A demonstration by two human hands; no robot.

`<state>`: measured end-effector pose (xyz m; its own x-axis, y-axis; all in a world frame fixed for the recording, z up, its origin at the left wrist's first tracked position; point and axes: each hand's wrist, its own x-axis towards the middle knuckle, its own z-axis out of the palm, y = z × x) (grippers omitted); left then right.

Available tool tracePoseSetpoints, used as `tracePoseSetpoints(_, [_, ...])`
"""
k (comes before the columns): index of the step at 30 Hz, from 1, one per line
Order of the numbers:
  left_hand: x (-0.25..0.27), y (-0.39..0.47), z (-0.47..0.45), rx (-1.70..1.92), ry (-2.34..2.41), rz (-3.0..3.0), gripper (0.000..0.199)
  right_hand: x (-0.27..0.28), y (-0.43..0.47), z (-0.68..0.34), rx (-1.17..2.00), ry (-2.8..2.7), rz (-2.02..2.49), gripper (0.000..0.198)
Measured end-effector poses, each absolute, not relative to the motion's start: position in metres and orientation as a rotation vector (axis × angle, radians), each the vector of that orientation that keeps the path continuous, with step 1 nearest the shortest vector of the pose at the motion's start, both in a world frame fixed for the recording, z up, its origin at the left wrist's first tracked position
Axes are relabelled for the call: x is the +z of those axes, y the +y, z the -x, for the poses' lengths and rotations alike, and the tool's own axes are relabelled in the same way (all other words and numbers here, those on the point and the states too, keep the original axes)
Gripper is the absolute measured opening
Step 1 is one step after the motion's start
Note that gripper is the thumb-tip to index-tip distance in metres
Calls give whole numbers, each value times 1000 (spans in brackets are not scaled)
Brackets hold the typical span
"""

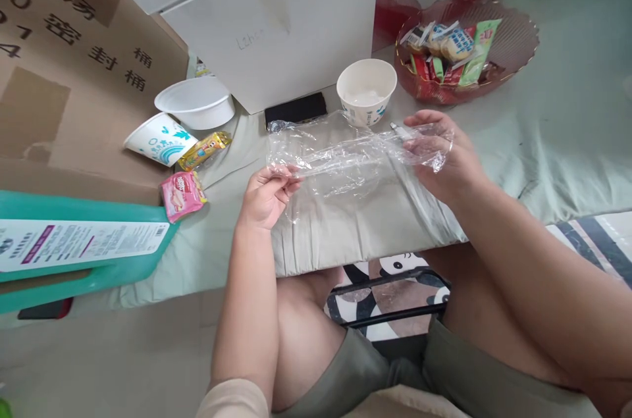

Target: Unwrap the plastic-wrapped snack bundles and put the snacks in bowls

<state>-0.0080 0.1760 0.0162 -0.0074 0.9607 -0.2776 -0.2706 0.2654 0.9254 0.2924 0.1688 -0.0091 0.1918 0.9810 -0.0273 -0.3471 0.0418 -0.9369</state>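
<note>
A crinkled clear plastic bag [340,161] stretches between my two hands above the cloth-covered surface. My left hand [269,194] pinches its left edge, fingers closed. At the other end my right hand [444,151] grips the bag, and the clear film drapes over its fingers. A small whitish pointed item [401,131] shows at the right fingertips; its kind is unclear. Just behind the bag stands a white paper bowl [366,85] with blue print. A flat black object [296,110] lies to the bowl's left.
A ribbed reddish bowl [523,43] of wrapped snacks stands back right. On the left are a white tub [195,104], a tipped paper cup [160,139], a yellow packet [205,150], a pink packet [182,195], a teal jug [118,266] and a cardboard box [79,115]. White boxes [296,16] block the back.
</note>
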Motion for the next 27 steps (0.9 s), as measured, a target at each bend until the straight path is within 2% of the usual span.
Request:
tracePoseSetpoints(3, [16, 175, 9, 1106, 1139, -833, 9, -7, 166, -290, 1265, -849, 1045, 20])
tracePoseSetpoints(6, [16, 176, 10, 1079, 1148, -833, 8, -6, 164, -291, 1213, -862, 1048, 27])
tracePoseSetpoints(10, [14, 180, 10, 1062, 1211, -749, 36, -6, 164, -294, 1137, -876, 1031, 40])
tracePoseSetpoints(12, [12, 182, 9, 1059, 1264, -746, 42, -4, 164, -294, 1150, -847, 992, 40])
tracePoseSetpoints(18, [7, 181, 8, 1035, 1347, -785, 31, 5, 161, -289, 1197, -824, 953, 37])
tracePoseSetpoints(27, [14, 177, 7, 983, 1259, -855, 44, -5, 168, -287, 1142, -665, 1109, 29])
